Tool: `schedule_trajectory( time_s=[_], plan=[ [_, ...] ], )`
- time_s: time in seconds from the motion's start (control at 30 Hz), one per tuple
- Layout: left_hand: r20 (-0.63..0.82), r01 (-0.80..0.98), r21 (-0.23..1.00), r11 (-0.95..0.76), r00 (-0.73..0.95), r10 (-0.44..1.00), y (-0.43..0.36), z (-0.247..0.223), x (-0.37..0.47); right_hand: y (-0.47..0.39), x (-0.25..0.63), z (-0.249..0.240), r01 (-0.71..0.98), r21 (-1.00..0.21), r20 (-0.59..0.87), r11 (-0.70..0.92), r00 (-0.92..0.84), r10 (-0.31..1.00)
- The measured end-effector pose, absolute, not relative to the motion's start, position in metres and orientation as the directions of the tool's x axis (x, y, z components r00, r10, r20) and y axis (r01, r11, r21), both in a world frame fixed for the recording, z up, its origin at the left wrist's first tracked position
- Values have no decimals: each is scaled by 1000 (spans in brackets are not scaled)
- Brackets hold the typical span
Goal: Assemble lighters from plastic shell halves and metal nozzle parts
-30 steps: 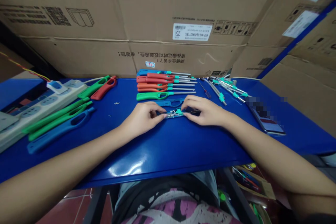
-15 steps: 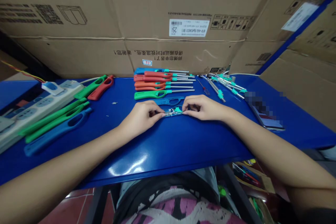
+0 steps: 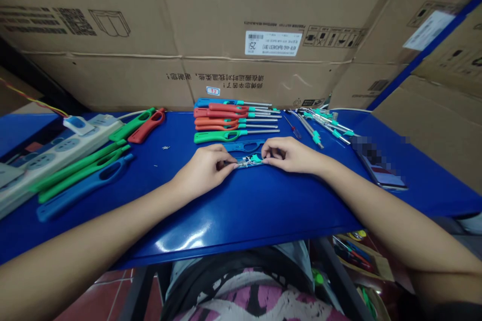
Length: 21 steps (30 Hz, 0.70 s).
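Observation:
Both my hands rest on the blue table [image 3: 241, 210] at its middle. My left hand [image 3: 203, 168] pinches the left end of a small lighter mechanism [image 3: 249, 161] with wires and a teal part. The right end of the same piece is pinched by my right hand [image 3: 289, 154]. A blue half shell [image 3: 244, 146] of a lighter handle lies just behind it, partly hidden by my fingers.
Assembled long lighters [image 3: 229, 121] in blue, red, orange and green lie in a row behind. Metal tubes with teal tips [image 3: 320, 123] lie at the back right, a phone [image 3: 378, 168] to the right. Loose handle shells [image 3: 81, 170] and a power strip [image 3: 52, 153] lie left. Cardboard boxes [image 3: 226, 30] stand behind.
My right hand has slid a little left along the mechanism, closer to the left hand. The view shifted slightly; nothing else moved.

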<state>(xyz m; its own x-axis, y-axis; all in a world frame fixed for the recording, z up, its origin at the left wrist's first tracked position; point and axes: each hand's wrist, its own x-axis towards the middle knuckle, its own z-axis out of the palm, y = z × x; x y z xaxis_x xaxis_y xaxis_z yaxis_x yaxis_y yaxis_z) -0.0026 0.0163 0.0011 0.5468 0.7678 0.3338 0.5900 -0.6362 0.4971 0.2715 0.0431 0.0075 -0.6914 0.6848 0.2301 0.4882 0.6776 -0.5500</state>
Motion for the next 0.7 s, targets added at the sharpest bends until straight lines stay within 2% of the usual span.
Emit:
schedule_trajectory(
  time_s=[0.13,0.27,0.47,0.7],
  plan=[
    [413,597,294,-747,625,662,10,2,-1,44,274,8,487,-545,229,683,-697,680],
    [379,550,196,-812,721,579,5,1,4,45,276,9,464,-550,230,695,-715,660],
    [282,524,177,-833,784,553,4,-5,8,46,277,10,460,-461,252,758,-752,610],
    [260,529,191,-826,785,563,6,-7,8,45,276,9,446,-409,257,796,-781,570]
  ],
)
